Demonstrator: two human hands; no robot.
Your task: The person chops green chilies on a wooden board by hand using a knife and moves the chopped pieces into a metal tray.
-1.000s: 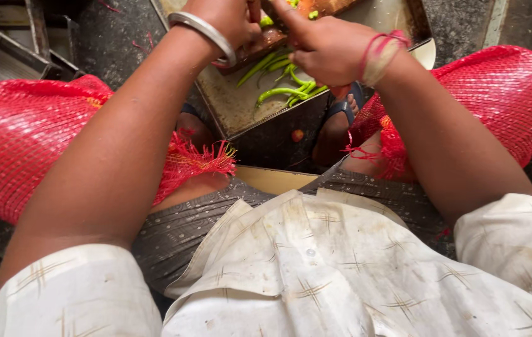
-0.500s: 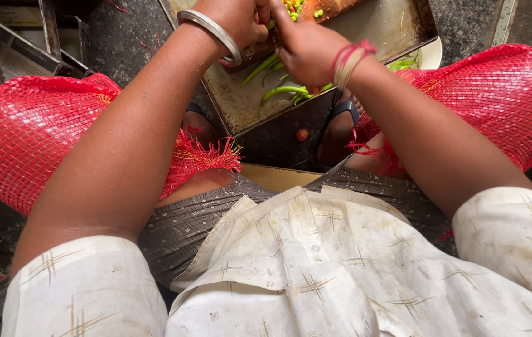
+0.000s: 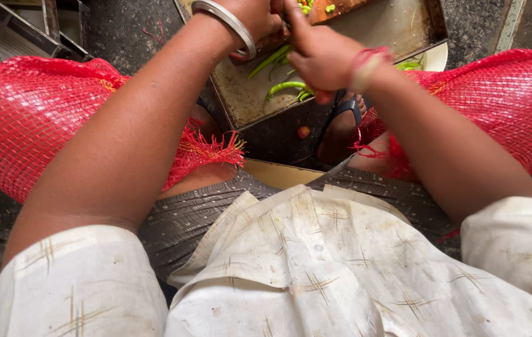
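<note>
The two red mesh sacks [image 3: 35, 118] fill both sides of the view, one draped by each knee, and they lie where they lay a second ago. Between them sits the metal tray [image 3: 397, 28], scuffed and greasy, with a wooden cutting board [image 3: 341, 7] across its far part, only a strip of which shows at the top edge. What has changed is the hands: over the last second both have drawn up and closer together toward the board, so that more of the tray's bare floor is uncovered on the right. The left hand [image 3: 253, 19], with a steel bangle at the wrist, is mostly cut off by the frame; its fingers seem curled down onto something at the board's near edge, but whether they are clamped on it I cannot tell. The right hand [image 3: 322, 53], with a red thread at the wrist, is closed into a loose fist, fingers together, as if round a handle that the pictures do not show. The green chillies [image 3: 281, 78] lie loose on the tray just below and between the hands, and a few chopped green bits [image 3: 306, 7] sit on the board. Judging by this, the chopping is in full course, with whole chillies left to cut. A small red piece [image 3: 303, 131] lies on the dark floor below the tray.
</note>
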